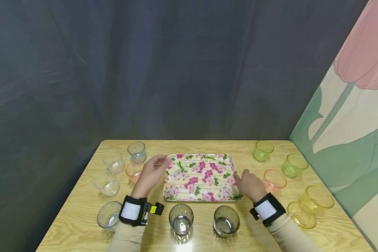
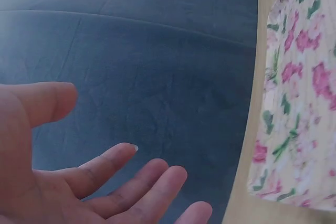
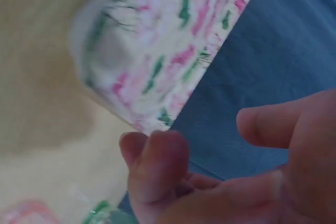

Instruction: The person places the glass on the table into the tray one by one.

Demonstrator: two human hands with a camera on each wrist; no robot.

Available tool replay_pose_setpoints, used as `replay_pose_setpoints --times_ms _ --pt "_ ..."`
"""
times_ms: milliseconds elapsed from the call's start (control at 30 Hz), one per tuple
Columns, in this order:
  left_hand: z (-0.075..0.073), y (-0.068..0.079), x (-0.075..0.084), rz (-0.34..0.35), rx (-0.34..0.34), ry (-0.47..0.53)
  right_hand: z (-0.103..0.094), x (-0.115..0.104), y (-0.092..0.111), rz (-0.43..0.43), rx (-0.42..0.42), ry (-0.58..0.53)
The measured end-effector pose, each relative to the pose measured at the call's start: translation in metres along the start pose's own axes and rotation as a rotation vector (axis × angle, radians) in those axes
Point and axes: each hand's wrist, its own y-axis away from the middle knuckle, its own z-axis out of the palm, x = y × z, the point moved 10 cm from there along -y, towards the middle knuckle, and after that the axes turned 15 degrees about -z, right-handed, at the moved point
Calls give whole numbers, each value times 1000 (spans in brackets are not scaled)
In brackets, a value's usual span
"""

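Note:
A floral tray (image 1: 200,177) with pink flowers and green leaves lies on the wooden table. My left hand (image 1: 152,174) hovers at the tray's left side, near its far corner. In the left wrist view its thumb and fingers (image 2: 157,195) are spread apart with nothing between them. My right hand (image 1: 250,184) is beside the tray's right edge. Its fingers (image 3: 157,166) are loosely bent and the thumb stands away from them, holding nothing. A pink glass (image 1: 134,171) is just left of my left hand, and another pink glass (image 1: 275,180) is right of my right hand.
Two grey glasses (image 1: 181,219) (image 1: 226,221) stand in front of the tray. Several clear and bluish glasses (image 1: 108,182) are on the left. Green glasses (image 1: 294,165) and yellow glasses (image 1: 316,200) line the right side. A dark curtain (image 1: 189,70) hangs behind the table.

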Motion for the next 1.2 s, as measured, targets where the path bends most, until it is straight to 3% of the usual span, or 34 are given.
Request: replay_pose_setpoints --times_ms 233,367,533,700,833,967,1200 --pt "8 29 -19 37 1 53 18 13 14 18 -11 -3" --pt "16 44 -31 74 -33 94 27 17 22 30 -2 -6" --pt "36 62 -49 134 -138 146 38 22 26 36 -5 -24" --pt "53 74 -66 196 -269 103 46 27 28 39 -28 -50" --pt "60 79 -76 223 -322 68 47 28 30 30 -11 -44" --pt "67 80 -86 216 -351 57 45 27 30 20 13 -30" --pt "81 76 -104 96 -363 -7 43 26 31 11 33 -29"
